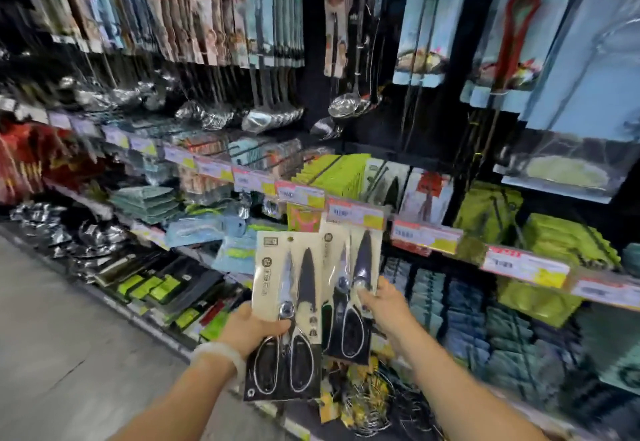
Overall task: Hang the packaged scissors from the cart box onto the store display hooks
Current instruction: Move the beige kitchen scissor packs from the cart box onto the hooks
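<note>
A crowded store aisle fills the view, its dark pegboard wall hung with steel ladles (277,118) above and a row of pink-and-yellow price tags (355,213) along the shelf rail. Two cream-carded packs of black-handled scissors are held up before that rail. The left hand (251,331) grips the nearer scissors pack (289,305) at its lower edge; the right hand (384,305) pinches the second scissors pack (349,288) at mid-height, its top just under a price tag. This looks like the hanging step: next, the card's top hole must meet a hook, which blur hides here. The cart box is not visible.
</note>
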A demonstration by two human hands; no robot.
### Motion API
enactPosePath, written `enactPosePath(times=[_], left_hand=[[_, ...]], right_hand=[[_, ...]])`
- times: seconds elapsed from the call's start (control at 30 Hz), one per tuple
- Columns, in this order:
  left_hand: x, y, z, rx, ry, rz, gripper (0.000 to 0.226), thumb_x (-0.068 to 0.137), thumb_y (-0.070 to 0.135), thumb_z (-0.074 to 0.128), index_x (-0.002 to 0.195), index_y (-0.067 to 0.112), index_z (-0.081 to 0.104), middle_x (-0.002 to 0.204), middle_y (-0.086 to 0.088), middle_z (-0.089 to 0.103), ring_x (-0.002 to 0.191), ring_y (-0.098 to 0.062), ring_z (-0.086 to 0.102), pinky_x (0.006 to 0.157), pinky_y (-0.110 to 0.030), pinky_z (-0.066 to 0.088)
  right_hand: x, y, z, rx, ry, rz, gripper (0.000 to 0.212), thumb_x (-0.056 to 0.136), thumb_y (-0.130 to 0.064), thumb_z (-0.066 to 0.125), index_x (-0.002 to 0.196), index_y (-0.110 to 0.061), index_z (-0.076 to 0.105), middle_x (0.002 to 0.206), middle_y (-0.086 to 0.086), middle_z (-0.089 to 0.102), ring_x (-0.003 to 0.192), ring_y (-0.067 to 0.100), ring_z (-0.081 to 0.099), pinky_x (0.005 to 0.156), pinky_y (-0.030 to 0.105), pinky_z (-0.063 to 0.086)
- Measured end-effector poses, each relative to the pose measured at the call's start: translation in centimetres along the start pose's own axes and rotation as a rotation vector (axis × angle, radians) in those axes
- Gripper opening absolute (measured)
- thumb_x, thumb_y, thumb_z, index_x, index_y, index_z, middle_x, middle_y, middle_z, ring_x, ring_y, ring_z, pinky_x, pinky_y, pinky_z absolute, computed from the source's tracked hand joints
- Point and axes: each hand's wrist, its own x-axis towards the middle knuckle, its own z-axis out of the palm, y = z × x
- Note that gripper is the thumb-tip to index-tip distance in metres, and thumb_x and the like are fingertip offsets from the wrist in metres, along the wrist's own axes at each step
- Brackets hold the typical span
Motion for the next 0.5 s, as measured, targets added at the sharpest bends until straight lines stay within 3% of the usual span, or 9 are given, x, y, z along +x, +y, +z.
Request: enactPosePath(times=[0.07,0.13,0.17,0.3,0.4,0.5], left_hand=[[0.5,0.2,-0.5,0.046,-0.027,-0.001,0.06,0.049,0.016,0.09,0.102,0.005,0.063,0.099,-0.016,0.071,0.095,-0.033,0.067,0.09,-0.046,0.052],[0.8,0.3,-0.7,0.103,-0.048,0.008,0.049,0.061,0.01,0.086,0.103,0.001,0.063,0.095,-0.015,0.07,0.09,-0.03,0.066,0.078,-0.036,0.054],[1.1,0.2,-0.7,0.107,-0.055,0.007,0.042,0.066,0.005,0.082,0.104,0.001,0.062,0.095,-0.014,0.07,0.09,-0.028,0.066,0.074,-0.032,0.053],[2.1,-0.4,-0.9,0.094,-0.127,-0.008,0.052,0.066,0.005,0.083,0.114,0.006,0.061,0.103,-0.011,0.072,0.099,-0.028,0.067,0.095,-0.046,0.05],[2.6,-0.2,-0.9,0.107,-0.149,0.008,0.055,0.064,0.01,0.084,0.113,0.009,0.059,0.108,-0.008,0.069,0.103,-0.026,0.063,0.098,-0.044,0.047],[3.0,0.3,-0.7,0.094,-0.181,0.029,0.072,0.045,0.023,0.087,0.111,0.009,0.06,0.106,-0.009,0.07,0.101,-0.025,0.064,0.097,-0.046,0.048]], right_hand=[[1.0,-0.5,0.7,0.006,0.061,0.013,0.043,0.095,-0.017,0.052,0.136,-0.009,0.04,0.133,0.009,0.05,0.121,0.028,0.051,0.101,0.031,0.041],[2.2,-0.2,0.9,-0.017,0.116,0.02,0.026,0.093,-0.017,0.054,0.117,-0.009,0.052,0.123,0.014,0.06,0.112,0.033,0.057,0.1,0.046,0.045],[2.7,-0.1,0.9,-0.011,0.128,0.026,0.026,0.093,-0.016,0.054,0.116,-0.005,0.052,0.12,0.017,0.061,0.109,0.034,0.058,0.098,0.048,0.046],[2.0,-0.5,0.8,0.048,0.147,0.034,0.036,0.096,-0.01,0.049,0.131,-0.004,0.044,0.131,0.005,0.053,0.109,0.024,0.054,0.096,0.034,0.041],[2.1,-0.2,1.1,0.114,0.161,0.007,0.052,0.095,-0.013,0.051,0.143,-0.007,0.033,0.143,0.002,0.042,0.13,0.024,0.044,0.106,0.035,0.036],[2.9,0.1,1.4,0.167,0.189,-0.006,0.041,0.094,-0.013,0.053,0.134,-0.009,0.045,0.135,0.005,0.052,0.125,0.022,0.048,0.103,0.035,0.041]])
